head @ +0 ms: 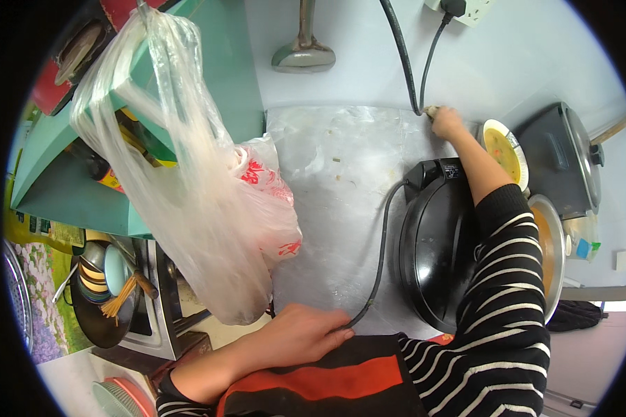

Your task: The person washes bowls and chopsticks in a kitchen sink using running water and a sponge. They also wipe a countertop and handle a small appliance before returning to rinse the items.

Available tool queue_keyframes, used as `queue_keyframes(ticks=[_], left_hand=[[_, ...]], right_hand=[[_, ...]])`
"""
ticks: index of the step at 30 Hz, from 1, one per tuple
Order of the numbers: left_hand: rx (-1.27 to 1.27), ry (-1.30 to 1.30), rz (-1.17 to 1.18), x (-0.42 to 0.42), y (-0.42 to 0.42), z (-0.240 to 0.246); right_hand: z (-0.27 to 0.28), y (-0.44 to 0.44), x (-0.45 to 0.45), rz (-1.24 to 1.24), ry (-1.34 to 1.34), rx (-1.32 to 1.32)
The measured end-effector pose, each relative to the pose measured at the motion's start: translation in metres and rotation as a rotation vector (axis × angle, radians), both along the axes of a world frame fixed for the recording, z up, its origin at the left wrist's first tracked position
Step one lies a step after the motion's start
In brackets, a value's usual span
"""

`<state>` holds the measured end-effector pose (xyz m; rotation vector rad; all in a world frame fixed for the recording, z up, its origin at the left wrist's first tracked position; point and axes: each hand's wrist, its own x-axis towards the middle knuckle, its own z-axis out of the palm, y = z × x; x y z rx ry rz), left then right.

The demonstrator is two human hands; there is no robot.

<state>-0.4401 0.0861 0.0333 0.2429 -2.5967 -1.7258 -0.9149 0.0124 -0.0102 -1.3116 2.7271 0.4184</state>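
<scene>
My left hand (313,331) is closed around a black power cord (383,250) at the near edge of the metal-topped counter (339,208). The cord runs up to the back of a black round electric griddle (433,250) with its lid down. My right hand (446,122) reaches over the griddle to the counter's far edge by the wall. Its fingers are on a small pale crumpled thing (431,110), perhaps a cloth, beside the looped black cable (404,57). The fingertips are partly hidden. The cable hangs near a wall socket (472,11) holding a black plug (453,7).
Plastic bags (203,208) hang at the left before a green shelf (219,62). A bowl of yellowish food (503,151), a metal basin (553,260) and a dark lidded pot (553,156) stand right. A steel ladle (303,56) hangs on the wall. Stacked bowls (94,276) sit lower left.
</scene>
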Motion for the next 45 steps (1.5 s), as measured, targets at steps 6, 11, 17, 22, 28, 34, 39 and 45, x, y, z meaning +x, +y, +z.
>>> queue_keyframes(ticks=[6, 11, 17, 22, 28, 34, 39, 45], left_hand=[[0.033, -0.052, -0.004, 0.004, 0.002, -0.004], [0.095, -0.077, 0.022, 0.002, 0.002, -0.001], [0.058, -0.043, 0.111, 0.011, 0.008, -0.008], [0.029, -0.063, 0.106, 0.008, 0.006, -0.004], [0.069, -0.107, 0.153, 0.016, 0.007, -0.019], [0.150, -0.167, 0.166, 0.022, 0.006, -0.023], [0.147, -0.123, 0.164, 0.017, 0.012, -0.021], [0.138, -0.102, 0.162, 0.016, 0.015, -0.023]], right_hand=[[0.005, -0.042, 0.111, 0.406, -0.034, 0.025], [0.007, -0.041, 0.181, 0.579, -0.302, -0.163], [0.017, -0.052, 0.193, 0.491, -0.524, -0.458], [-0.031, -0.105, 0.199, 0.484, -0.334, -0.723], [-0.026, -0.092, 0.245, 0.734, -0.477, -0.607], [-0.007, -0.035, 0.246, 0.937, -0.658, -0.297], [0.015, -0.032, 0.172, 0.681, -0.464, -0.459], [0.002, -0.011, 0.193, 0.446, -0.321, -0.193]])
